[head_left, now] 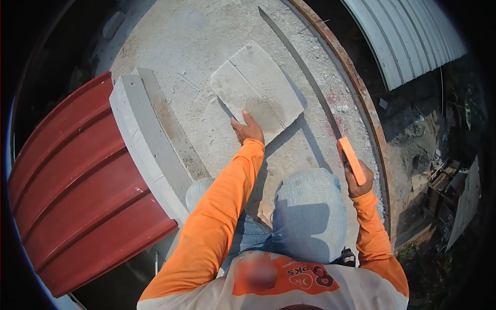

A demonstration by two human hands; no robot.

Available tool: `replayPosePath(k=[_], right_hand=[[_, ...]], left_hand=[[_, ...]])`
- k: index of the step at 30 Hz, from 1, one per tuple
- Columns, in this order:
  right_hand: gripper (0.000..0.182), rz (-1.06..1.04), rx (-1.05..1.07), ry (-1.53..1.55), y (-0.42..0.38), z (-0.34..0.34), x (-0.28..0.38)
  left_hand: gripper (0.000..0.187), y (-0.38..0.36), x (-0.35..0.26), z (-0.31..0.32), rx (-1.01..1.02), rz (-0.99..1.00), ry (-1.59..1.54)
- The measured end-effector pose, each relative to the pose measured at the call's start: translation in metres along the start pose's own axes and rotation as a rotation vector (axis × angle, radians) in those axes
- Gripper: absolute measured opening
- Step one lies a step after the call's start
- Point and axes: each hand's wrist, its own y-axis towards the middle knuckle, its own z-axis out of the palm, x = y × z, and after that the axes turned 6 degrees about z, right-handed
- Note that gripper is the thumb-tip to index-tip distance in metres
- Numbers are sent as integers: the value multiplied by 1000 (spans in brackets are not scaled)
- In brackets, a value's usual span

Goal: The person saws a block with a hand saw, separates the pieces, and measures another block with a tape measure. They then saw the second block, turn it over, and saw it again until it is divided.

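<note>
A light grey concrete block (256, 85) with a straight line scored across its top lies on the dusty concrete surface. At its near left edge is my left hand (248, 129), the thumb on the top face and the other fingers around the side, partly hidden. My right hand (359, 178) is closed around the orange handle of a hand saw (321, 98). The saw's long dark blade points away from me, to the right of the block and apart from it.
A low concrete ledge (155, 139) and red corrugated roofing (85, 186) lie to the left. A rusty metal edge (356, 77) curves along the right, with a drop beyond it. Pale corrugated sheeting (408, 36) shows at the upper right. My jean-covered knee (310, 206) is close to the block.
</note>
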Motion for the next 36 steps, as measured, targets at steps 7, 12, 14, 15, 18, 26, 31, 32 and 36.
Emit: replayPosePath(k=[7, 12, 14, 15, 18, 26, 31, 32, 36], right_hand=[[12, -148, -12, -204, -3, -10, -43], [13, 230, 95, 11, -1, -21, -42], [13, 225, 100, 27, 3, -30, -38], [14, 239, 109, 38, 7, -34, -34], [16, 353, 187, 17, 20, -60, -11], [20, 227, 339, -184, 83, -125, 88], [28, 195, 337, -240, 120, -145, 140], [28, 174, 303, -244, 126, -146, 152], [33, 220, 332, -423, 130, -139, 196]], left_hand=[[71, 35, -29, -5, -241, 517, 221], [76, 108, -97, -29, -27, 369, 357], [77, 133, -121, -40, 71, 200, 350], [76, 146, -123, -44, 138, 149, 345], [75, 169, -119, -51, 249, 138, 372], [69, 81, -126, -55, 714, 1176, 806], [94, 6, -156, 10, 1129, 1732, 933], [101, 0, -158, 28, 1162, 1780, 974], [100, 9, -154, 78, 1387, 1721, 1209]])
